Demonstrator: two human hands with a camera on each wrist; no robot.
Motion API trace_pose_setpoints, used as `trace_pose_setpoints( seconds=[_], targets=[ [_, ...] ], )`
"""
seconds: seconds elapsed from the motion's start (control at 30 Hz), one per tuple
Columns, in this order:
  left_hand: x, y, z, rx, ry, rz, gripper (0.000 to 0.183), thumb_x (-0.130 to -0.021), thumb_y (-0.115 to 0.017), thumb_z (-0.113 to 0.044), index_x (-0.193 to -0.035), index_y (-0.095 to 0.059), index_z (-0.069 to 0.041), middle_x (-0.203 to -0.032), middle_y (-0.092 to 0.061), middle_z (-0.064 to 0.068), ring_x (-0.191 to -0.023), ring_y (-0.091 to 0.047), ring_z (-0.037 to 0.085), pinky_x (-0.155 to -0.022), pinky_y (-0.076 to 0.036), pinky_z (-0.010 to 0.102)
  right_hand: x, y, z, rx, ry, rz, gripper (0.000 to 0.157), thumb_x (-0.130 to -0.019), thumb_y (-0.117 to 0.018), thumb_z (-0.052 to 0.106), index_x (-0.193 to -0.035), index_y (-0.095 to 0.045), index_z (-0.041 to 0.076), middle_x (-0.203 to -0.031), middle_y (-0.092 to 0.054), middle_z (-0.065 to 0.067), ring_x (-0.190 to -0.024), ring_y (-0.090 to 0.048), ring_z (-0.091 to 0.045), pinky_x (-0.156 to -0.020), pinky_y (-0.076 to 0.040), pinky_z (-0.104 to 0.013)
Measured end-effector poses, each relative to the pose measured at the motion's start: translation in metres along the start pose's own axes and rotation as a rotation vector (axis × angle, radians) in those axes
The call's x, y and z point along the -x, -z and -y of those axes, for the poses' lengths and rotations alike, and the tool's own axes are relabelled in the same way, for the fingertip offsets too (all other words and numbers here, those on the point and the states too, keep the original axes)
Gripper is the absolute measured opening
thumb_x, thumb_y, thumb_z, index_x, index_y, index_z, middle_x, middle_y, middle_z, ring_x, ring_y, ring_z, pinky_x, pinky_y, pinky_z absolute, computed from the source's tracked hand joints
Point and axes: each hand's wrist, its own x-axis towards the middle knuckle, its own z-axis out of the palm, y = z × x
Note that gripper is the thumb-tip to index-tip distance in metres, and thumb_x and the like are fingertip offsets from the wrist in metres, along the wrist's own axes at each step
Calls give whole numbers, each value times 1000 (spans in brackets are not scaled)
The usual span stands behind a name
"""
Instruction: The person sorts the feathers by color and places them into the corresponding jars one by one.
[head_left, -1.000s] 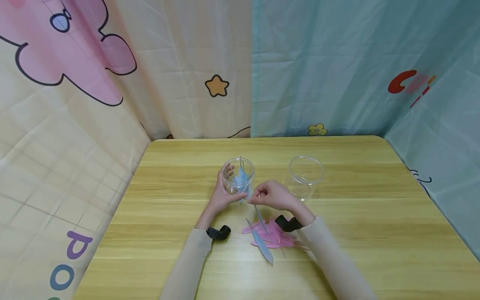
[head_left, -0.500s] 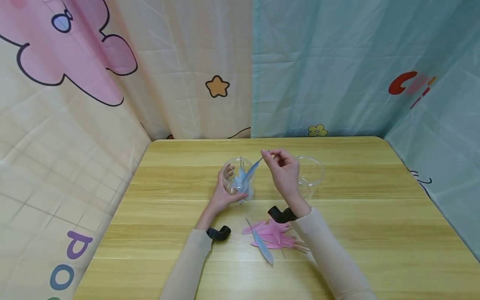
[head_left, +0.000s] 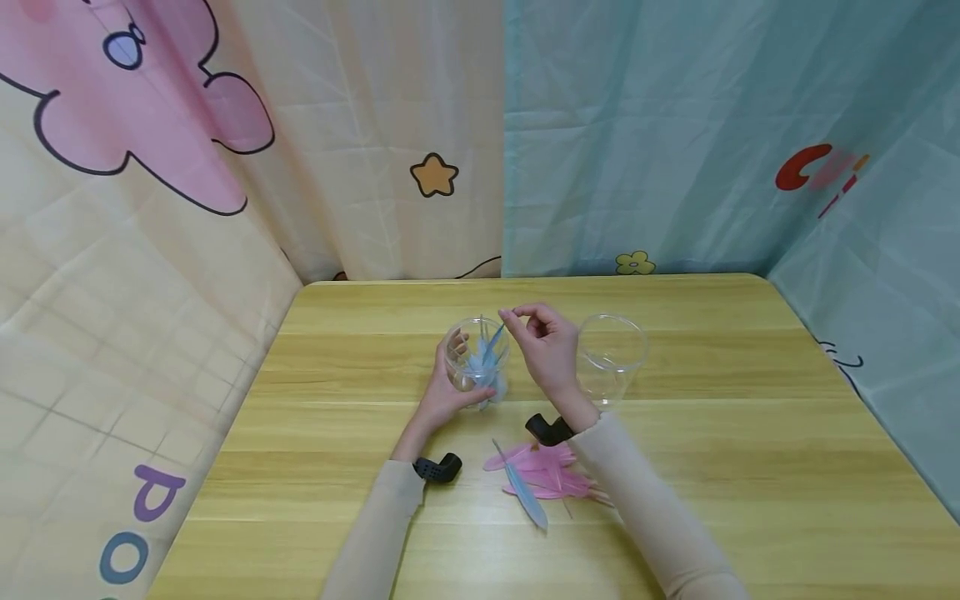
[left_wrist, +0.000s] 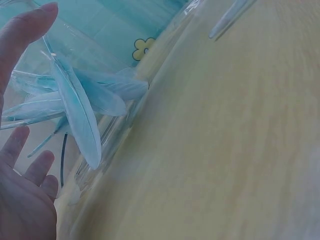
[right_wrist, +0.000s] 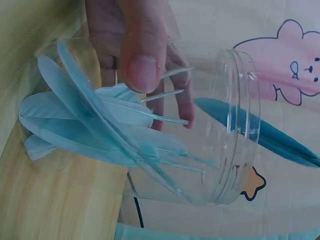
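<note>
My left hand (head_left: pixel 438 393) curls round a clear plastic cup (head_left: pixel 459 367) on the table, its thumb across the near side. Inside lie several light-blue feathers (right_wrist: pixel 80 112), quills mostly toward the mouth in the right wrist view; they also show as blue feathers (left_wrist: pixel 77 110) in the left wrist view. Just right of the rim, my right hand (head_left: pixel 550 348) pinches one more blue feather (head_left: pixel 492 343) by its quill. That feather (right_wrist: pixel 285 142) slants through the cup's mouth, vane tip inside. The right fingers lie outside the right wrist view, where the left thumb (right_wrist: pixel 142 70) appears behind the feathers.
A second clear cup (head_left: pixel 611 367) stands to the right, behind the right wrist. Nearer the front, a pile of pink feathers (head_left: pixel 551 482) lies on the wooden table (head_left: pixel 315 467), with a single blue feather (head_left: pixel 527 497) beside it. Printed curtains (head_left: pixel 360 125) hang behind the table.
My right hand has risen from the cup's near side with the blue feather, then come left over the rim, the vane going into the cup. My left hand stays round the cup.
</note>
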Motion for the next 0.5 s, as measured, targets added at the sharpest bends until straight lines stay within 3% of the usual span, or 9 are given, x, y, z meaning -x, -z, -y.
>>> trace_pose_setpoints(
  seconds=[0.23,0.5],
  targets=[
    [0,1,0,11,3,3,107,-68,-87,-23,-148,-17,-37,-147,-29,2,-133,-28,27,-104,-26,55,6,-2,-3,149,-55,99,16,-81,-76,27,-83,-73,12,-54,-39,3,-48,-33,-14,-46,-26,-27],
    [0,1,1,-3,-2,0,108,-68,-87,-18,-148,-16,-37,-147,-30,2,-133,-30,25,-104,-28,53,14,4,-5,184,-130,167,19,-82,-75,30,-77,-72,12,-51,-37,3,-46,-32,-12,-45,-25,-27]
  ],
)
